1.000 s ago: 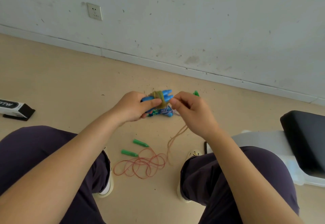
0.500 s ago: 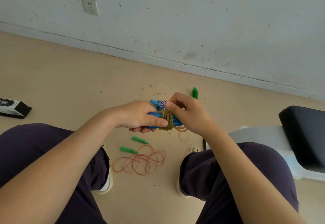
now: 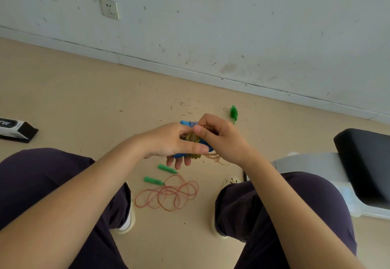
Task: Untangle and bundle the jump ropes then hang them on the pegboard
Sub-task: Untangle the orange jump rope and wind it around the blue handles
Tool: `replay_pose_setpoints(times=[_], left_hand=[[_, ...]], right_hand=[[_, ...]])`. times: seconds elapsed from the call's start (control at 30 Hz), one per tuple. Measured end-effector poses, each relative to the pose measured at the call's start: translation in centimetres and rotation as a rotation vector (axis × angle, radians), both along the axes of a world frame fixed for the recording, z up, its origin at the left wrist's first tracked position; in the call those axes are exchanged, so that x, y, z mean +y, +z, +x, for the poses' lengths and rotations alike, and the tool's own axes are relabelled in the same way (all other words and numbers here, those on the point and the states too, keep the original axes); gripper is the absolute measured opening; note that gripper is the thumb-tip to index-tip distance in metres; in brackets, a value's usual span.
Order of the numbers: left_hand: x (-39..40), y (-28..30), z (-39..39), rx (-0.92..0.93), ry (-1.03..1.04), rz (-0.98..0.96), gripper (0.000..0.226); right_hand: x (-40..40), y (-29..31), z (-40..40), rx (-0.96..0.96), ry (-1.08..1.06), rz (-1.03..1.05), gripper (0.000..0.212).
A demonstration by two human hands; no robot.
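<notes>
Winding cord around the blue handles (image 3: 191, 139), gripped in the left hand (image 3: 168, 142), right hand (image 3: 219, 139) fingers pinching the olive cord (image 3: 193, 137). Just below, the orange rope (image 3: 168, 194) loose on the floor. Best done with snug, even turns.

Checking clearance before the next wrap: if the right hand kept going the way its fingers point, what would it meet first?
The right hand points left, so it would probably meet the left hand first, gripping the blue handles. Depth is uncertain.
</notes>
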State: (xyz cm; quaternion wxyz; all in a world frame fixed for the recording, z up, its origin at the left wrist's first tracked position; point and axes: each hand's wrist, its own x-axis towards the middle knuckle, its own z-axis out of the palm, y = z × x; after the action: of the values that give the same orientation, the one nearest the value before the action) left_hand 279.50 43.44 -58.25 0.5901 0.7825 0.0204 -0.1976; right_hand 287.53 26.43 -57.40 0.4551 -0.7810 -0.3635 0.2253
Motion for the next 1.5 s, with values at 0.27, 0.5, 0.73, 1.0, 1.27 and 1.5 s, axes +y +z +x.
replay_pose_setpoints(times=[0.27, 0.5, 0.73, 1.0, 1.27, 1.5], left_hand=[[-0.1, -0.4, -0.2, -0.077, -0.003, 0.023, 0.053], [-0.2, -0.5, 0.1, -0.097, 0.165, -0.128, 0.069], [0.2, -0.2, 0.3, -0.126, 0.302, -0.369, 0.049], [1.8, 0.9, 0.5, -0.140, 0.585, -0.545, 0.055], [2.4, -1.2, 0.9, -0.170, 0.697, 0.075, 0.044], [1.1, -0.9, 0.5, 0.055, 0.101, 0.015, 0.030]], right_hand=[[-0.6, 0.5, 0.5, 0.109, 0.007, 0.039, 0.032], [-0.6, 0.9, 0.6, 0.268, -0.054, -0.013, 0.070], [-0.5, 0.6, 1.2, 0.506, -0.065, 0.111, 0.094], [-0.5, -0.1, 0.9, 0.308, -0.069, 0.002, 0.021], [-0.2, 0.8, -0.2, -0.071, -0.060, -0.038, 0.016], [-0.7, 2.4, 0.2, -0.192, -0.086, 0.083, 0.012]])
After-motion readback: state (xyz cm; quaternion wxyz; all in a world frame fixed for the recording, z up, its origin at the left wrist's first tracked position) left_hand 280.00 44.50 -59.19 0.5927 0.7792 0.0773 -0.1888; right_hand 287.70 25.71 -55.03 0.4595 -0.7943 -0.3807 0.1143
